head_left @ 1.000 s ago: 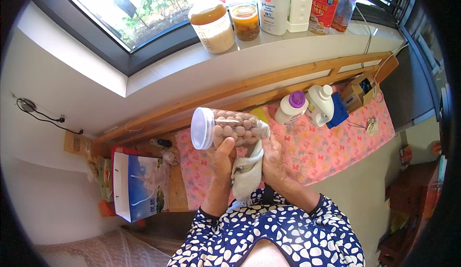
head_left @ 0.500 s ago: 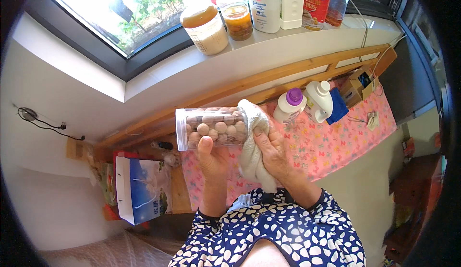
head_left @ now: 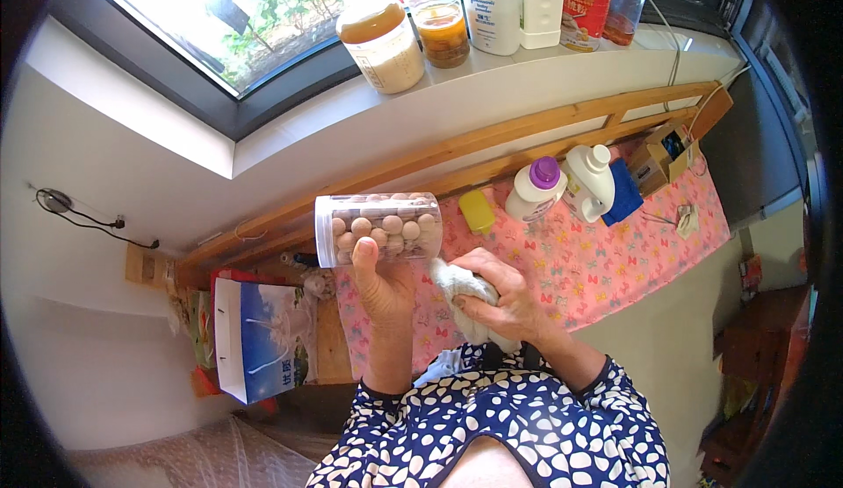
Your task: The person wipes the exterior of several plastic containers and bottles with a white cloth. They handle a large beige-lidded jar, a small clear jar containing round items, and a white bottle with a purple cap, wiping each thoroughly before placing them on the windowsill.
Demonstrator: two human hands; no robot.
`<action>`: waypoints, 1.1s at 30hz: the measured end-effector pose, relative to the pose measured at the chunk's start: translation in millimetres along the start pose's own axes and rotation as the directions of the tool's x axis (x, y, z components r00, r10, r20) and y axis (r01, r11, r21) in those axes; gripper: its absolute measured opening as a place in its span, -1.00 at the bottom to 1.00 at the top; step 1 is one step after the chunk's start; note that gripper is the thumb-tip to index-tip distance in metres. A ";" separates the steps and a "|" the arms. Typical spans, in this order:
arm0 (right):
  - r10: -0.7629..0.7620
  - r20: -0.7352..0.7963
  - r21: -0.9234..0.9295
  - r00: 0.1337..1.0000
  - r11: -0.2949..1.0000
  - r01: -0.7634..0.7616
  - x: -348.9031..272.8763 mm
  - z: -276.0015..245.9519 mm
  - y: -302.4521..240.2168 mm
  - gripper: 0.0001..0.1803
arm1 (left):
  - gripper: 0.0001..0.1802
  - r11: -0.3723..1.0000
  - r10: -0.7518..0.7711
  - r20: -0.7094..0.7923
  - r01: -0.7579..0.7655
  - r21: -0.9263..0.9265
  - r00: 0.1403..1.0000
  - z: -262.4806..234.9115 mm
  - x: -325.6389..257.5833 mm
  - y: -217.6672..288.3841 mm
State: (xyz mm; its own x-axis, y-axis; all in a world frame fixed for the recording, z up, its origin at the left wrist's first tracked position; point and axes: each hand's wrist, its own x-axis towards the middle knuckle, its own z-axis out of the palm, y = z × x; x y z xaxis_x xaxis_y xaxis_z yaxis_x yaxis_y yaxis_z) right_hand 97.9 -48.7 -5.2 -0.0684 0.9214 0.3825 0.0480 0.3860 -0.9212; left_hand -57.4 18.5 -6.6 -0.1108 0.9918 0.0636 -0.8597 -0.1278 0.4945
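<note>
A clear plastic jar (head_left: 405, 228) of round brownish balls lies sideways in the air, its pale lid toward the left. My left hand (head_left: 384, 289) grips it from below, the thumb across its front and the other fingers hidden behind. Bunched in my right hand (head_left: 502, 297) is a white cloth (head_left: 463, 293), just below the jar's right end; whether its tip touches the jar I cannot tell. Beyond the jar, a yellow block-like thing (head_left: 477, 212) sits on the pink patterned tablecloth (head_left: 562, 269).
A white bottle with a purple cap (head_left: 536, 191), a white jug (head_left: 588, 181), a blue cloth (head_left: 623, 192) and an open cardboard box (head_left: 664, 159) stand toward the back right. Several containers line the windowsill (head_left: 492, 75). At the left is a blue and white paper bag (head_left: 263, 339).
The white cloth has come off the jar's right end and moved down with my right hand. The jar has shifted slightly left, and the yellow thing now shows.
</note>
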 end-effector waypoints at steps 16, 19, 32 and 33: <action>-0.434 -0.092 -0.406 0.896 0.838 0.364 9.2 27.0 12.0 -0.49 | -0.67 0.999 -0.046 -0.059 0.048 0.026 0.997 -0.3 -4.2 6.3; -0.378 -0.130 -0.265 0.917 0.904 0.335 12.3 20.6 7.1 -0.48 | -0.81 0.996 -0.083 -0.044 0.083 -0.016 0.996 4.5 -4.4 8.3; 0.290 -0.127 0.271 0.948 0.930 -0.249 25.5 25.6 12.0 -0.59 | -0.66 0.993 -0.031 0.015 0.029 0.111 0.999 13.7 -19.7 -1.9; 0.320 -0.088 0.277 0.943 0.917 -0.286 21.2 25.5 12.5 -0.60 | -0.59 0.993 -0.031 0.004 0.031 0.116 1.000 13.8 -21.4 -1.6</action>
State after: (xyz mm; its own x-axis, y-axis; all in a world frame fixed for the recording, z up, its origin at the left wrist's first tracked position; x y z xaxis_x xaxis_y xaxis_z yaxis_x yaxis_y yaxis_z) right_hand 71.6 -25.5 -10.3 0.0384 0.9967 0.0720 -0.2123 0.0786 -0.9740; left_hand -46.8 -2.6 3.3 -0.0818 0.9953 0.0518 -0.7988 -0.0966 0.5938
